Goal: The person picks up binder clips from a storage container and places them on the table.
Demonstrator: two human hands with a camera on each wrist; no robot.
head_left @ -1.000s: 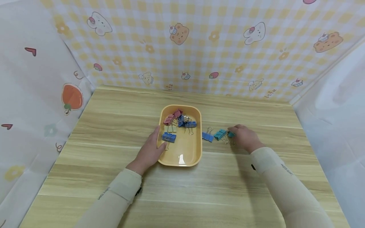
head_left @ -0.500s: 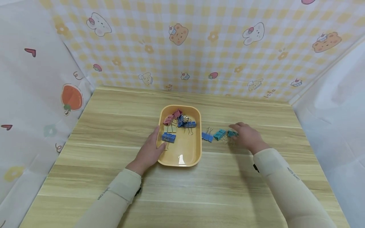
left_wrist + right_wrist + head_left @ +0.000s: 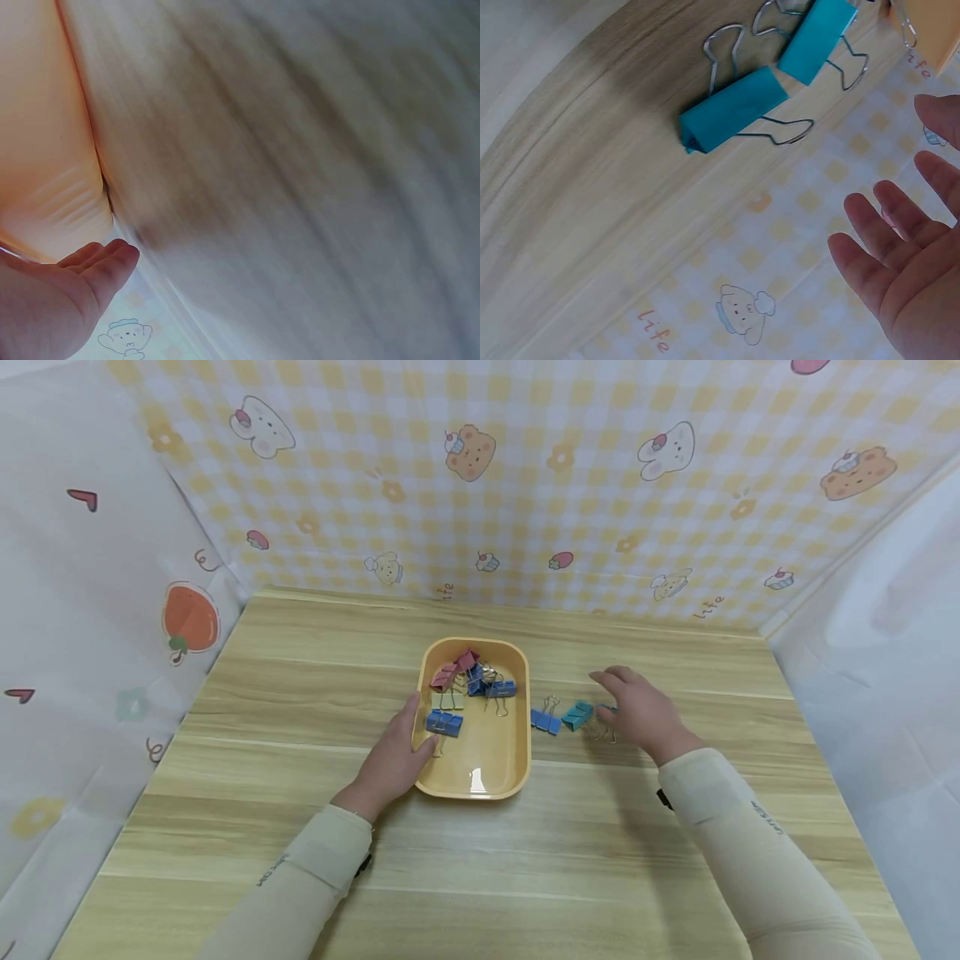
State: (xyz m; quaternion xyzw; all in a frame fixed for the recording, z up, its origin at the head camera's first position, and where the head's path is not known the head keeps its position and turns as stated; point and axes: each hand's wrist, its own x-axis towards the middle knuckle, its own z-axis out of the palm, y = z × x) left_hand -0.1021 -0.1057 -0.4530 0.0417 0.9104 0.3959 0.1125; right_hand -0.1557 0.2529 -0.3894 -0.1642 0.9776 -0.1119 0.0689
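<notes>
The left hand [image 3: 390, 762] grips the tray [image 3: 489, 758] at its left wall, thumb lapped over the rim and fingers along the outside. The right hand [image 3: 647, 714] is over the right part of the table [image 3: 570, 860], fingers extended and apart, holding nothing; the right wrist view shows a gap between it and the clips.

Three clips lie in a row right of the tray: a blue clip [image 3: 546, 721] just beside its wall, then a teal clip [image 3: 577, 716], then a second teal clip [image 3: 733, 109], partly hidden by the right hand in the head view.

In the tray, two red clips [image 3: 444, 676] lie far left, with dark blue clips [image 3: 501, 689] to their right, crowded together. Nearer, along the left wall, are a pale green clip [image 3: 447, 701] and another blue clip [image 3: 444, 722].

A checked cloth [image 3: 525, 485] hangs at the far side.
</notes>
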